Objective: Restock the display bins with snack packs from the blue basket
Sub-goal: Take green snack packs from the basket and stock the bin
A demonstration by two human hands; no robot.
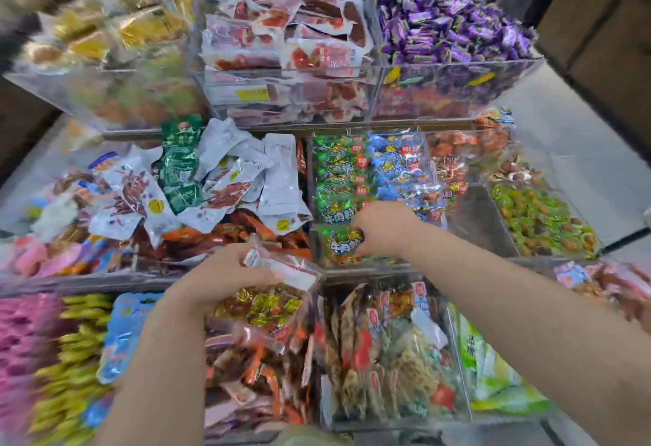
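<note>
Head view: right hand [384, 230] grips glossy green pack [340, 245], left hand [218, 278] crinkly bag [294, 271]

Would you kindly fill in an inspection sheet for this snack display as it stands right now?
Surface: tiered clear bins, heaped with snack packs.
Job's things: green packs fill the middle bin; blue basket not in view.
Clutter: white packs lie jumbled on the left bin's heap.
Hands: left hand grips the top of a clear bag; right hand holds a green pack.
Cables: nothing seen.
Surroundings: purple sweets in the top right bin; pale floor on the right.
</note>
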